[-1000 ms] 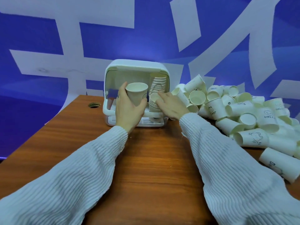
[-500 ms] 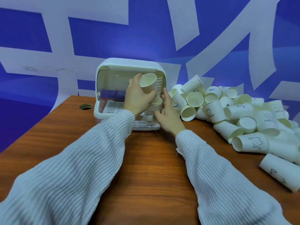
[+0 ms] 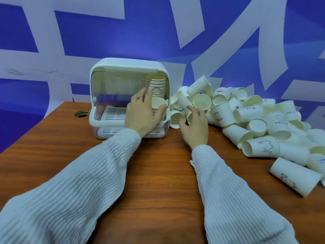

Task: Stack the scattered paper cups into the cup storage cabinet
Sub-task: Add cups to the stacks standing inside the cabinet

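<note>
Your left hand (image 3: 142, 114) now lower, curled round the short cup stack (image 3: 158, 107) inside the cabinet (image 3: 109, 81), your right hand (image 3: 195, 125) moved off to the loose cup pile (image 3: 246, 117), fingers relaxed, holding nothing.

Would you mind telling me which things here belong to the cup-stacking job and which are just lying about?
Part of the job:
- cup storage cabinet, door open
- tall stack of cups inside it
- short stack gripped by the left hand
- loose pile of paper cups, where the right hand reaches

Just lying about:
- wooden table
- cable hole in the table
- blue and white wall
</note>
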{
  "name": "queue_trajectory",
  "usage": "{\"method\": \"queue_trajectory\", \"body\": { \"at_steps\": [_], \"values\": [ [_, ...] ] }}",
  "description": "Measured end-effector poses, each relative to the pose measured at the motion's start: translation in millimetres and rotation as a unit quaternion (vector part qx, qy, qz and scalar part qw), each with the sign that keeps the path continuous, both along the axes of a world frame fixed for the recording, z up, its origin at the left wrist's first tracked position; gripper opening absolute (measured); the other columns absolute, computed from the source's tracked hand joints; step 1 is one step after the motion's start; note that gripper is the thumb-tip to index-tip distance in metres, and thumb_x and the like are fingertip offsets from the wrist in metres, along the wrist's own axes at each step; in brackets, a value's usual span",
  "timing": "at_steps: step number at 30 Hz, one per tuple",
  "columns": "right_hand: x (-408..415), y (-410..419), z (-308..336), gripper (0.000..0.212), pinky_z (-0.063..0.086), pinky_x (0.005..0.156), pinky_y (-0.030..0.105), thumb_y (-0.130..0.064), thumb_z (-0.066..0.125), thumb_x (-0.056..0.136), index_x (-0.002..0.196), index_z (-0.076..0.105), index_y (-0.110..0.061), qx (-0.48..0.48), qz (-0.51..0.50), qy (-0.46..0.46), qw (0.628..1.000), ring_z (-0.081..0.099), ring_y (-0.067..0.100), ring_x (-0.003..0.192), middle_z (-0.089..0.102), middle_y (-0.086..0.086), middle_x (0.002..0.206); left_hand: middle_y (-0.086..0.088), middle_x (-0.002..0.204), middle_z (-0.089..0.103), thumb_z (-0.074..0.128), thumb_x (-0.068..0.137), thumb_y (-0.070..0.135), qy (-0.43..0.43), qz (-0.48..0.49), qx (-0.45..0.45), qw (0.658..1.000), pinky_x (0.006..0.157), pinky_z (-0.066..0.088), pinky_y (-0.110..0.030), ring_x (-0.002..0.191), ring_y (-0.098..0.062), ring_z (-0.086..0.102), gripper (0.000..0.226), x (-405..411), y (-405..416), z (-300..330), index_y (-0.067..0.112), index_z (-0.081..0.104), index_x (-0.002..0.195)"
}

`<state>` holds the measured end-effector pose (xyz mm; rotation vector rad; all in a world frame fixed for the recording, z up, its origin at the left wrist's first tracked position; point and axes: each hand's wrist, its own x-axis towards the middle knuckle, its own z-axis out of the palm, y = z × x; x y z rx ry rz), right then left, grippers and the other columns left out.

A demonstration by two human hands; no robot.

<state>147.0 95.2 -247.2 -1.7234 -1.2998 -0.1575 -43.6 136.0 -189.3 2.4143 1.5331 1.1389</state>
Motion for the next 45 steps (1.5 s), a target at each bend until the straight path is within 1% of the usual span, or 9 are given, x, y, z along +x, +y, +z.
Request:
{"method": "queue_trajectory", "body": {
  "at_steps": [3, 8, 16, 20, 24, 27, 33, 40, 45],
  "values": [
    [6.5, 10.6, -8.7, 0.046, 0.048, 0.099, 0.041, -0.027, 0.064, 0.09, 0.136, 0.062, -0.026, -0.026, -0.003, -0.054, 0.998, 0.049, 0.026, 0.126, 0.054, 0.006, 0.13, -0.008, 0.145, 0.051, 0.06, 0.091, 0.031, -0.136, -0.034, 0.154, 0.978, 0.109, 0.039, -0.045, 0.133, -0.03, 0.045, 0.048, 3.5, -29.9, -23.3, 0.013, 0.057, 0.136],
    [6.0, 9.6, -5.6, 0.018, 0.049, 0.087, 0.041, -0.025, 0.06, 0.094, 0.109, 0.069, -0.02, -0.005, -0.035, -0.077, 0.996, 0.056, 0.027, 0.112, 0.061, 0.004, 0.114, -0.008, 0.138, 0.054, 0.066, 0.086, 0.014, -0.159, -0.103, 0.161, 0.969, 0.11, 0.039, -0.043, 0.128, -0.028, 0.05, 0.049, 15.8, -60.3, -49.9, 0.009, 0.058, 0.135],
    [-8.7, -49.5, 14.7, 0.008, 0.047, 0.069, 0.028, -0.014, 0.066, 0.087, 0.081, 0.062, -0.018, 0.1, 0.087, 0.148, 0.98, 0.054, 0.006, 0.068, 0.061, -0.013, 0.075, -0.004, 0.16, 0.035, 0.078, 0.077, 0.04, 0.0, -0.191, 0.033, 0.981, 0.119, 0.035, -0.047, 0.146, -0.024, 0.037, 0.102, 16.0, -65.8, -56.3, 0.02, 0.025, 0.161],
    [-21.4, -50.8, 11.1, 0.021, 0.048, 0.071, 0.032, -0.03, 0.056, 0.096, 0.082, 0.067, -0.019, 0.082, 0.144, 0.199, 0.966, 0.059, 0.008, 0.074, 0.065, -0.015, 0.077, -0.002, 0.15, 0.051, 0.079, 0.076, 0.031, 0.023, -0.173, 0.013, 0.985, 0.109, 0.04, -0.04, 0.134, -0.022, 0.047, 0.098, 14.8, -70.1, -56.0, 0.024, 0.029, 0.16],
    [-7.2, -26.4, 16.7, 0.036, 0.054, 0.09, 0.042, -0.018, 0.049, 0.098, 0.13, 0.064, -0.026, 0.091, 0.034, 0.005, 0.995, 0.064, 0.015, 0.109, 0.065, -0.01, 0.132, -0.001, 0.148, 0.053, 0.077, 0.076, 0.033, -0.072, -0.135, -0.019, 0.988, 0.104, 0.047, -0.044, 0.131, -0.026, 0.052, 0.094, 10.3, -70.9, -52.7, 0.027, 0.03, 0.157],
    [2.2, 5.1, 18.0, 0.07, 0.056, 0.078, 0.045, -0.007, 0.058, 0.088, 0.153, 0.043, -0.027, -0.014, 0.035, -0.255, 0.966, 0.063, 0.031, 0.111, 0.037, -0.005, 0.164, 0.0, 0.148, 0.053, 0.078, 0.078, 0.032, -0.11, -0.134, -0.011, 0.985, 0.104, 0.046, -0.04, 0.131, -0.023, 0.052, 0.093, 10.6, -71.5, -51.9, 0.024, 0.031, 0.157],
    [18.7, 27.6, 42.0, 0.046, 0.053, 0.059, 0.044, -0.004, 0.067, 0.081, 0.125, 0.067, -0.015, -0.007, 0.072, -0.393, 0.917, 0.062, 0.041, 0.091, 0.061, 0.015, 0.113, -0.001, 0.143, 0.056, 0.08, 0.082, 0.036, -0.149, -0.119, -0.011, 0.982, 0.101, 0.049, -0.043, 0.127, -0.025, 0.054, 0.093, 10.7, -70.8, -48.6, 0.029, 0.026, 0.157],
    [-13.4, -18.3, 61.9, 0.014, 0.05, 0.08, 0.034, -0.014, 0.062, 0.088, 0.097, 0.072, -0.015, 0.256, -0.006, -0.026, 0.966, 0.06, 0.021, 0.088, 0.065, 0.0, 0.093, -0.002, 0.156, 0.043, 0.076, 0.086, 0.043, -0.304, -0.109, -0.014, 0.946, 0.113, 0.036, -0.027, 0.141, -0.016, 0.043, 0.096, 4.3, -67.5, -42.5, 0.021, 0.018, 0.161],
    [-44.0, -9.8, 90.5, 0.02, 0.055, 0.085, 0.039, -0.015, 0.061, 0.093, 0.107, 0.075, -0.015, 0.171, 0.153, 0.018, 0.973, 0.066, 0.014, 0.089, 0.074, -0.003, 0.099, 0.001, 0.154, 0.041, 0.069, 0.088, 0.04, -0.393, -0.079, 0.014, 0.916, 0.109, 0.032, -0.009, 0.14, -0.013, 0.042, 0.09, -2.4, -60.2, -37.0, 0.016, 0.02, 0.16]
  ]
}}
